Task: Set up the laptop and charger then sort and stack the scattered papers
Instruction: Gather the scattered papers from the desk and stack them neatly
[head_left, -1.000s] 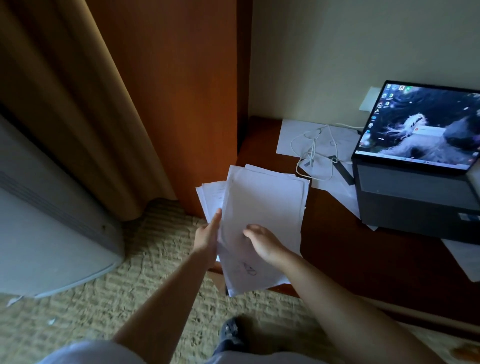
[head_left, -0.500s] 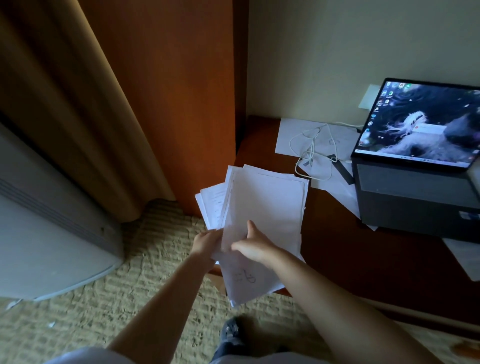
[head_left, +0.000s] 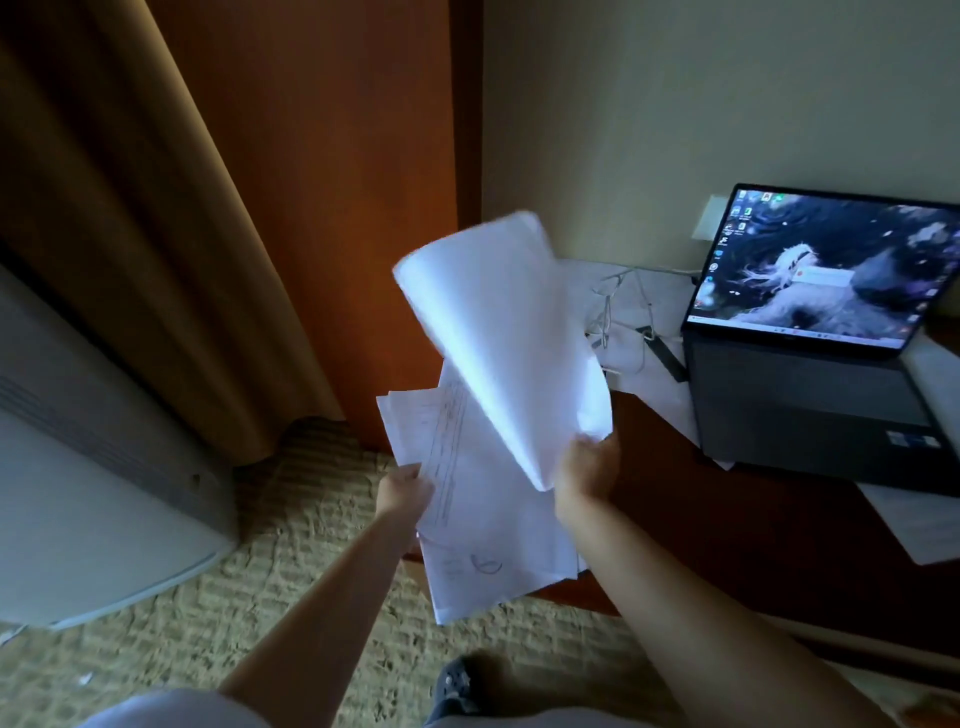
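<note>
My left hand (head_left: 402, 493) grips the left edge of a fanned bundle of white papers (head_left: 467, 519) held over the desk's near left corner. My right hand (head_left: 584, 470) pinches the lower corner of a top sheet (head_left: 498, 322) and holds it lifted, curling up and away from the bundle. The laptop (head_left: 810, 384) stands open on the desk at the right, its screen lit. A white charger cable (head_left: 608, 312) and a dark adapter (head_left: 667, 356) lie on loose sheets (head_left: 654, 384) left of the laptop.
The dark wooden desk (head_left: 727, 525) runs along the right, with another sheet (head_left: 919, 525) at its right edge. A wooden panel (head_left: 332, 208) and curtain (head_left: 130, 234) stand behind. A white appliance (head_left: 93, 483) sits on the carpet at the left. My shoe (head_left: 452, 686) shows below.
My right hand has moved right and lifted the top sheet up off the bundle, which earlier lay flat. My left hand keeps its hold on the bundle's left edge.
</note>
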